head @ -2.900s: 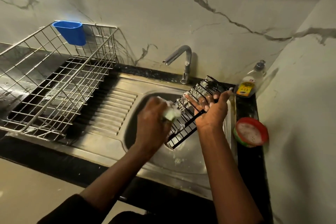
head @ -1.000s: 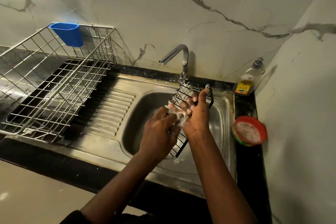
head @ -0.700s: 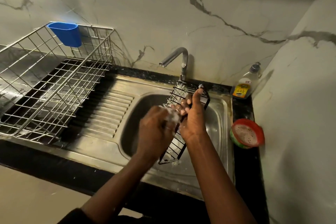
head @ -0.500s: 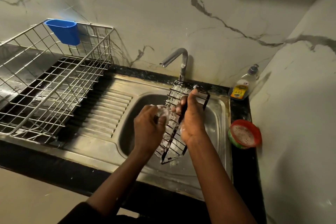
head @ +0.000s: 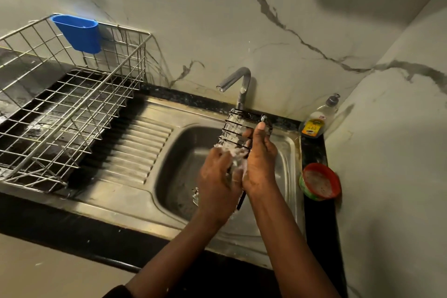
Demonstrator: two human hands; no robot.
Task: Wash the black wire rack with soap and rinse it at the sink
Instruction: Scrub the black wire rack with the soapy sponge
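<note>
Over sink (head: 179,152), black wire rack (head: 235,128) upright, right grip (head: 260,164) grasping edge, left grip (head: 217,181) clutching sudsy pad (head: 235,152).

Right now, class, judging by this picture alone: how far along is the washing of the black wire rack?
Done: suds already coat the black wire rack. In hand: the right hand grips it upright over the sink while the left hand rubs a sudsy pad against it. Left: rinsing; no water shows at the faucet, and the wires are foamy.
</note>
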